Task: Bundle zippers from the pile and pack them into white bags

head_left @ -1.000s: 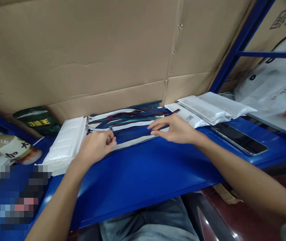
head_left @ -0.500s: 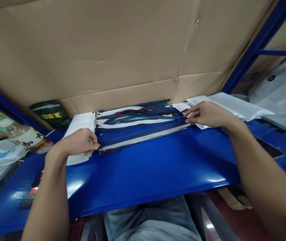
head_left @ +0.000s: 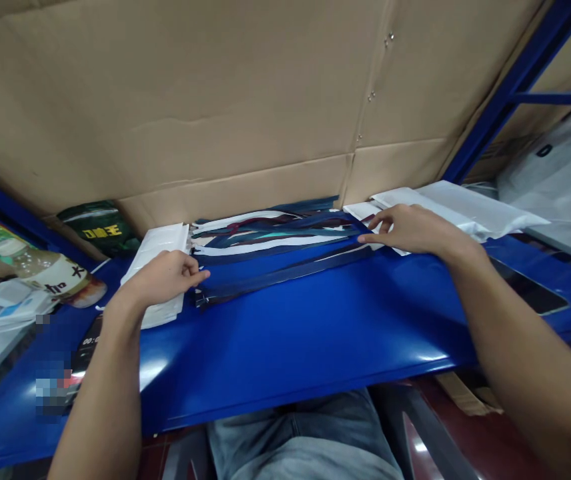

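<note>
A navy zipper (head_left: 285, 272) lies lengthwise on the blue tabletop, over another zipper whose pale edge shows near the right end. My left hand (head_left: 170, 273) hovers by its left end, thumb stretched out and apart from the half-bent fingers, with nothing visible in it. Above the right end is my right hand (head_left: 398, 228), its thumb and forefinger spread apart. Farther back, a loose pile of zippers (head_left: 270, 230) in navy, white, teal and dark red stretches between white packets. Part of the front zippers' right end is hidden by my right hand.
White packets (head_left: 163, 237) lie at the left, and larger white plastic packages (head_left: 455, 200) at the right. A drink bottle (head_left: 50, 270) and a green pouch (head_left: 98, 223) are at far left. Dark phones rest on both sides. A cardboard wall (head_left: 215, 100) rises behind.
A navy zipper now covers the cream one that lay on top in front. Both hands have loosened, their thumbs moving away from the fingers; the left hand has shifted slightly right.
</note>
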Demonstrator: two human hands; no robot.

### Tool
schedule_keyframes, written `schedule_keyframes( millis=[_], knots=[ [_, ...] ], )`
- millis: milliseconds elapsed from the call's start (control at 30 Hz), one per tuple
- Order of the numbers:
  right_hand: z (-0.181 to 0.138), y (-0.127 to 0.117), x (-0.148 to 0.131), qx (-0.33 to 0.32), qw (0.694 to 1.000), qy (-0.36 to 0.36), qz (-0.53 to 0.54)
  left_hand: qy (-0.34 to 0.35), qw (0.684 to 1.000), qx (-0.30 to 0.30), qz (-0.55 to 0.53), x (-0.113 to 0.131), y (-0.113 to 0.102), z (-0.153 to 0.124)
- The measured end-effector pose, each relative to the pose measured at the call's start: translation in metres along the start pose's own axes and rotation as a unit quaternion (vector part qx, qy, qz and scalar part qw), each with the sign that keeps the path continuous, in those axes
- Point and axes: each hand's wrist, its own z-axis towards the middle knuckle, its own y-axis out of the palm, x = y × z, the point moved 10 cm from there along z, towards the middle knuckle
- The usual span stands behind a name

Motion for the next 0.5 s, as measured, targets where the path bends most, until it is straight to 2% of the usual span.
schedule_keyframes(
  millis=[67,133,267,500],
  knots=[
    [0.001,-0.002,-0.006,0.023,1.0,-0.006,-0.008,-0.027,0.994,0.095,0.051,-0.006,-0.012,0.005],
    [0.0,-0.001,-0.016,0.027,0.999,-0.021,-0.005,-0.061,0.98,0.144,0.122,-0.009,-0.013,0.009],
    [-0.002,0.005,-0.033,0.017,0.999,-0.039,0.011,-0.097,0.958,0.123,0.239,-0.006,0.008,0.017],
    [-0.003,0.013,-0.041,0.011,0.999,-0.033,0.015,-0.091,0.949,0.146,0.262,-0.005,0.013,0.023]
  ],
)
